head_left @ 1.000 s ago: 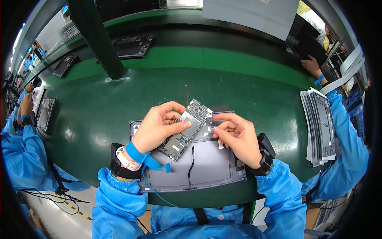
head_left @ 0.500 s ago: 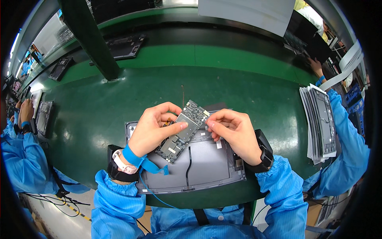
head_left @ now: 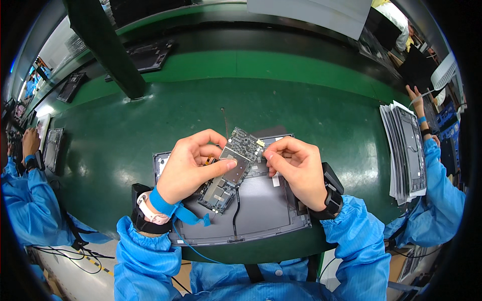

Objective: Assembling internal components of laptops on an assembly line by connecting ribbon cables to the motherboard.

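Observation:
My left hand [head_left: 197, 163] grips a long dark circuit board [head_left: 235, 173], its thumb pressed on the board's face and its fingers behind. The board is tilted, its upper end pointing away from me. At its upper right edge sits a pale connector [head_left: 260, 143]. Beside that edge my right hand [head_left: 296, 165] is closed in a pinch; what its fingertips hold, if anything, is too small to make out. Below both hands lies a grey device housing [head_left: 261, 210] with a black cable [head_left: 236, 215] across it. A thin dark wire [head_left: 225, 118] reaches out beyond the board.
On the right of the green bench [head_left: 331, 120] stands a stack of housings with paper sheets [head_left: 401, 155]. A green post [head_left: 103, 47] rises at the back left, near further housings [head_left: 150, 56]. Co-workers in blue sleeves [head_left: 35, 200] are at both sides.
My left hand has turned the board slightly more upright and brought it a little nearer to me. The pinched right hand stays by its edge. The right co-worker's hand has shifted.

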A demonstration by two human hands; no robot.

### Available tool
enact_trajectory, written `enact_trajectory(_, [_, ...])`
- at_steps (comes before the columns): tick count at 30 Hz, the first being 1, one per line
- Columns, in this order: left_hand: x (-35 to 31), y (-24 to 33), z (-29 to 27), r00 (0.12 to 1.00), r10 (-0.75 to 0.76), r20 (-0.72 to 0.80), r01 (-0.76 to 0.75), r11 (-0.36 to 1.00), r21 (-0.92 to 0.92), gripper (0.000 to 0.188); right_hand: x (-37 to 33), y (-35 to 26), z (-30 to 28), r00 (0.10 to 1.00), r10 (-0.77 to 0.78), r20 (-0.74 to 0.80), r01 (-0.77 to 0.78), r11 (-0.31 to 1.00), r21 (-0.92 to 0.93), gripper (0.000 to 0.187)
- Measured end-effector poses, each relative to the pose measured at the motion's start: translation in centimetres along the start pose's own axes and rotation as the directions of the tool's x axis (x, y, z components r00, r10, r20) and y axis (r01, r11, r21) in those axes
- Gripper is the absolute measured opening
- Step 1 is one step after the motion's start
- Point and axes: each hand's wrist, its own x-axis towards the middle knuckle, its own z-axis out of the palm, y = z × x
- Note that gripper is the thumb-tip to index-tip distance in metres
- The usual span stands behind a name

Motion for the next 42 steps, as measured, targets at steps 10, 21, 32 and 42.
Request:
enact_trajectory(10, [-0.1,0.1,0.8,0.995,0.075,-0.063,-0.082,0.99,-0.116,0.043,-0.3,-0.7,0.2,0.905,-0.424,0.04,0.405,0.827,-0.389,0.008])
enact_trajectory(21, [-0.3,-0.6,0.4,0.962,0.233,0.14,-0.26,0.941,0.219,0.011,-0.8,-1.0,0.6,0.409,-0.676,0.613,0.76,-0.119,-0.639,0.027])
enact_trajectory(32, [-0.4,-0.7,0.5,0.959,0.254,0.129,-0.281,0.914,0.292,0.01,-0.9,-0.5,1.6,0.608,-0.681,0.408,0.708,0.232,-0.667,0.019])
enact_trajectory(42, [-0.3,-0.8,0.5,0.961,0.264,0.087,-0.277,0.902,0.332,0.011,-1.0,-0.9,0.7,0.865,-0.485,0.126,0.468,0.689,-0.554,0.015])
